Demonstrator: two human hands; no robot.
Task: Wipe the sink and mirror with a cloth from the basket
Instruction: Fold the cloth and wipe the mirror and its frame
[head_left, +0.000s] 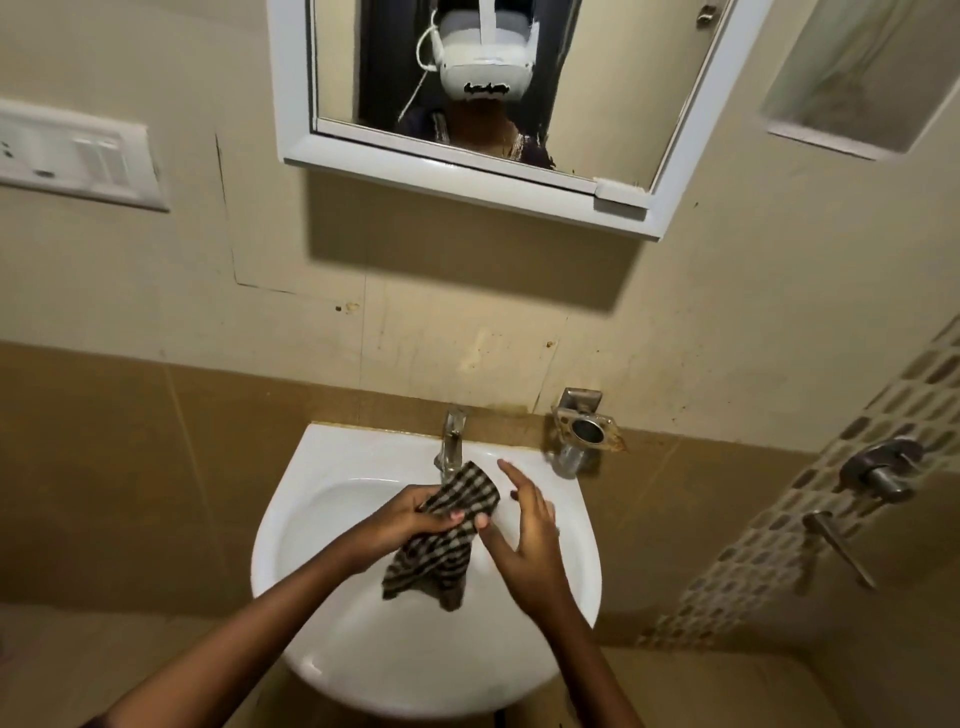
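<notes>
Checked cloth (441, 530) hangs over the sink (311, 525) bowl just below the tap (451, 441), clenched in the left hand (405, 522) so it stays bunched for wiping, while the right hand (530, 535) spreads empty beside it, thumb brushing the fabric, seemingly ready to refold.

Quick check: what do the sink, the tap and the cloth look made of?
Sink: glossy white ceramic, by its sheen. Tap: polished metal, probably chromed, mirror-like glints. Cloth: soft woven fabric, dark-and-light check, hanging limp from the left hand.
</notes>
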